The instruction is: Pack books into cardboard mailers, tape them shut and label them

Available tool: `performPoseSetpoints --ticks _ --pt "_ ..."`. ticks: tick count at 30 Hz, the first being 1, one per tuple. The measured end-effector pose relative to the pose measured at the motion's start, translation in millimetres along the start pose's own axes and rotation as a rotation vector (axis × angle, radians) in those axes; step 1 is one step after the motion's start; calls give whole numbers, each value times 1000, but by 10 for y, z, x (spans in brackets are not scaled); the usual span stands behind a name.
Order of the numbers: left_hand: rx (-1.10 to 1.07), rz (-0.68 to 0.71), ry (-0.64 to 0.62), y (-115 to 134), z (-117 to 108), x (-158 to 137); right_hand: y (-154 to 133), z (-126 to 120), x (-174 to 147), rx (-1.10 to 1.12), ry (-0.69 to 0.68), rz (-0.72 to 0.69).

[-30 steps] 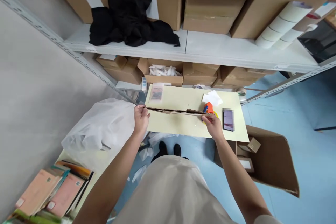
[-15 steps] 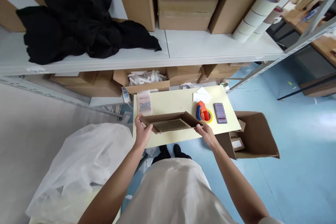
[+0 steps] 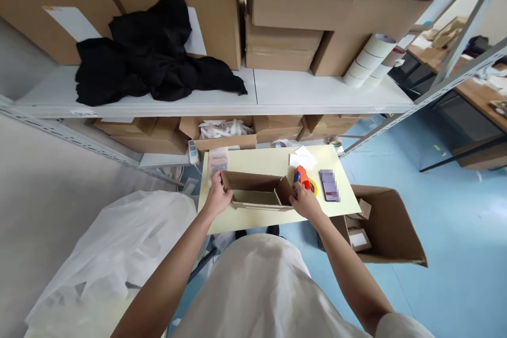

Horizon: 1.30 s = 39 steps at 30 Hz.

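Between both hands stands a cardboard box (image 3: 253, 180), opened into a rectangular frame, with the pale tabletop (image 3: 237, 222) showing through it. My left hand (image 3: 217, 195) is closed round its left end. My right hand (image 3: 304, 200) grips the right end, with its fingers partly hidden behind the cardboard. Just beyond my right hand lies an orange and blue tape dispenser (image 3: 302, 176) with yellow-rimmed tape, which the hand partly covers. A phone (image 3: 329, 186) rests to the right of it. Near my left hand is a clear packet (image 3: 218, 160) with printing.
White paper pieces (image 3: 303, 157) lie at the table's back. A large open carton (image 3: 396, 227) holding small boxes stands right of the table. White plastic sheeting (image 3: 119, 248) is heaped at left. Ahead, a metal shelf (image 3: 293, 92) carries cartons, black cloth (image 3: 154, 58) and label rolls (image 3: 368, 60).
The cardboard has opened from a flattened, slanted shape into a squarer box frame. My right hand has moved slightly left and over the tape dispenser. The camera view has tilted up.
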<state>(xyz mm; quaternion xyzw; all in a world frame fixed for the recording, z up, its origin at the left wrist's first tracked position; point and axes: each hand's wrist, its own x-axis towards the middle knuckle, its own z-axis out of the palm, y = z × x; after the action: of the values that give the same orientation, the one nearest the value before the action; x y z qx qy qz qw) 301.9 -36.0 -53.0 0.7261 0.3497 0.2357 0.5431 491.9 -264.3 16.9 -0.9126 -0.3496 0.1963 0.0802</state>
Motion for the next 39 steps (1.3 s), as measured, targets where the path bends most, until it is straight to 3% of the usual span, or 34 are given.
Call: performPoseSetpoints --ticks 8,16,22,25,30,36,39 --pt "129 49 66 134 59 -213 -65 -20 168 3 -71 43" --pt "336 126 38 362 74 -194 -71 -32 231 -85 -79 -19" --pt "376 97 -193 392 95 -227 -134 -95 268 -197 -111 -9" --pt "395 78 -267 375 5 -248 -156 -136 300 -231 -122 11" --pt "408 163 -529 348 -170 -310 -167 -127 279 -259 -67 -7" --pt "471 231 -509 237 -104 -384 -416 -45 234 -327 -55 -25" --pt "537 256 -530 165 -90 -397 -421 -57 275 -249 -85 -79"
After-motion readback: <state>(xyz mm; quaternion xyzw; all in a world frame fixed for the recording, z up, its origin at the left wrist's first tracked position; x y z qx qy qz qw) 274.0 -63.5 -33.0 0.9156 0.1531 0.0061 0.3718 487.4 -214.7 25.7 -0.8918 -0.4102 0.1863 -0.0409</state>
